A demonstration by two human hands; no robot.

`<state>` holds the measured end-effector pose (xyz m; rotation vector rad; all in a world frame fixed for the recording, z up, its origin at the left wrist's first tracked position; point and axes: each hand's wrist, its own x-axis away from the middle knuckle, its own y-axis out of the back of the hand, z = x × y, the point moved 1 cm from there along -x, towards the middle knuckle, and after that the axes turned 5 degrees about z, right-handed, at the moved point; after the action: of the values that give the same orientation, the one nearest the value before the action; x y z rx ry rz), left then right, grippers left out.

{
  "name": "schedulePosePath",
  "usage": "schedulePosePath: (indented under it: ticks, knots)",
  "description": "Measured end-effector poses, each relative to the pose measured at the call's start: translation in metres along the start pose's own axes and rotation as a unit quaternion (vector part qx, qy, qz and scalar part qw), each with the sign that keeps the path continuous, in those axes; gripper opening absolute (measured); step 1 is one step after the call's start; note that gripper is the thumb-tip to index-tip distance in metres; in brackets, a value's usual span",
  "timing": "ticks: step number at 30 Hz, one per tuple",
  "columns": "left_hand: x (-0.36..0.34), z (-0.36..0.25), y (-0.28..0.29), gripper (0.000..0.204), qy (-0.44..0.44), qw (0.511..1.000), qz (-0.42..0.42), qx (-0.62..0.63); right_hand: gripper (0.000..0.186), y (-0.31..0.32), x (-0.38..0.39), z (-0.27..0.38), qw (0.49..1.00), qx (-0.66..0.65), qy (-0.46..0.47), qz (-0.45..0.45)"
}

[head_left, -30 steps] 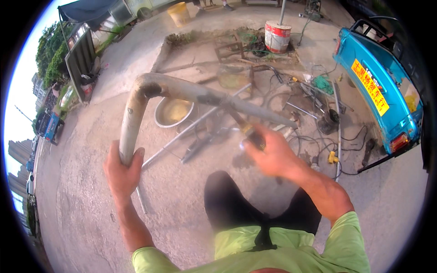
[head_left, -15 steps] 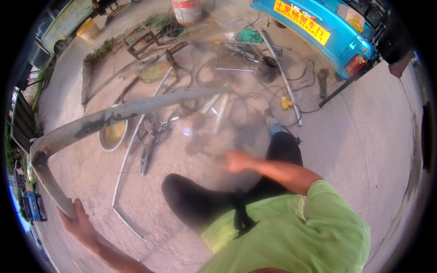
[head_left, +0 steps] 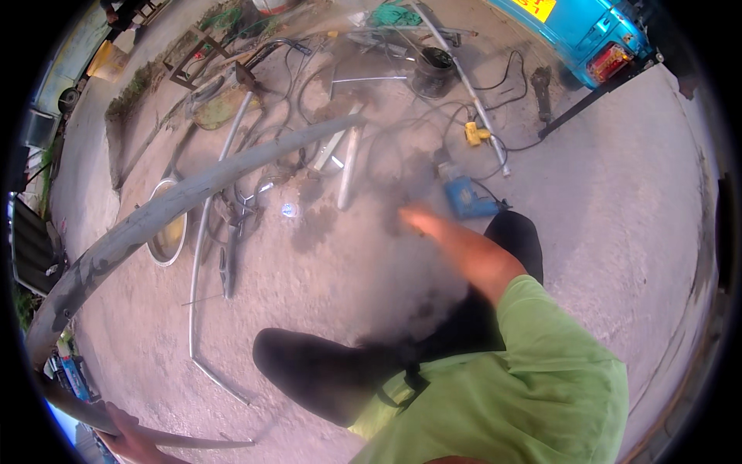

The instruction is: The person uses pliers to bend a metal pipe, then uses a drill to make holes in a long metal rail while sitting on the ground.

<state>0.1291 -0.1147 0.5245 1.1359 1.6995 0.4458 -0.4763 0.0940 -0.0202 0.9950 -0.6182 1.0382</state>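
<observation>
My left hand [head_left: 133, 438] is at the lower left edge, gripping one end of a long bent grey metal pipe [head_left: 162, 209] that arcs up and right across the ground. My right hand [head_left: 415, 220] is blurred in the middle of the view, stretched forward with nothing seen in it; whether its fingers are apart is unclear. It is nearest a blue power tool [head_left: 468, 198] lying on the concrete. My dark trouser leg [head_left: 325, 371] and green sleeve [head_left: 541, 371] fill the lower middle.
Thin bent metal rods [head_left: 202, 255], a round metal bowl [head_left: 166, 240], a yellow plug [head_left: 474, 133], cables and scrap lie on the concrete ahead. A turquoise vehicle [head_left: 580, 31] stands at the upper right. A dark gate [head_left: 31, 247] is at the left edge.
The view has swung left and down. My right hand has let go of the pipe and moved toward the blue tool. My left hand keeps its grip on the pipe's end.
</observation>
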Motion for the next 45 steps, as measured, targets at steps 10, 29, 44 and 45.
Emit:
schedulePosePath:
  ticks: [10, 29, 44, 45]
  knots:
    - [0.002, 0.0, 0.016, 0.04, 0.007, 1.0, -0.016, -0.011, 0.054, 0.009, -0.059, 0.009, 0.981, -0.1, 0.071, -0.15]
    - [0.014, -0.054, -0.012, 0.036, 0.005, 0.998, -0.053, 0.02, 0.041, 0.04, -0.031, -0.06, 0.97, 0.229, -0.006, -0.086]
    - [0.02, -0.016, 0.017, 0.05, 0.033, 0.997, 0.045, 0.051, 0.045, 0.113, 0.098, 0.145, 0.95, -0.019, 0.312, 0.021]
    - [0.022, -0.014, 0.024, 0.051, 0.032, 0.997, 0.048, 0.053, 0.049, 0.11, 0.156, 0.194, 0.959, -0.113, 0.259, 0.033]
